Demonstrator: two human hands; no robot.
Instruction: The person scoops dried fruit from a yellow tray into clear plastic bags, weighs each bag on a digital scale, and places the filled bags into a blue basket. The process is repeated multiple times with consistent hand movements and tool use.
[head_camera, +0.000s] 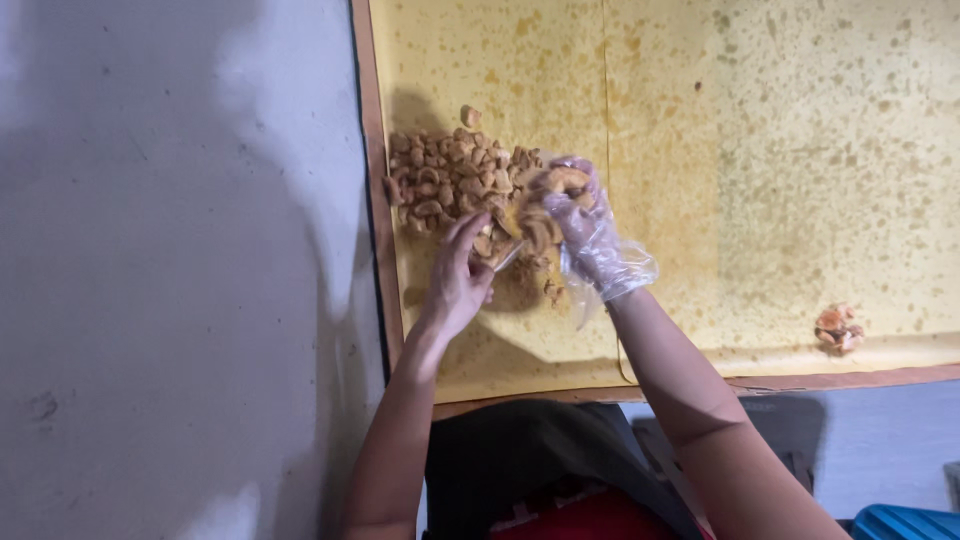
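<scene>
Biggest thing in the shot was the counter, lined with yellowish paper that was stained all over with oily spots. I'll place everything off the pile of fried snack pieces sitting near the counter's left edge. Left of the pile, past the counter's brown rim, there was only a pale grey wall. Below the pile, off the near edge, you could see the person's dark apron with a bit of red under it. Far right of the pile and well apart from it, near the front edge, sat a tiny separate clump of pieces. A corner of something blue peeked in even further right and lower.

The right hand, in a clear plastic glove, was at the pile's right edge, its grip curled around a handful of pieces lifted just off the heap. The left hand, bare, was just below the pile, with its grip pinched on what looked like a small clear container or bag, hard to tell which, with its mouth facing up and right toward the gloved hand. So the scooped pieces were touching or just above that opening, right between both hands. The pile's long axis ran roughly left to right, and the gloved hand was the nearer one to it.
</scene>
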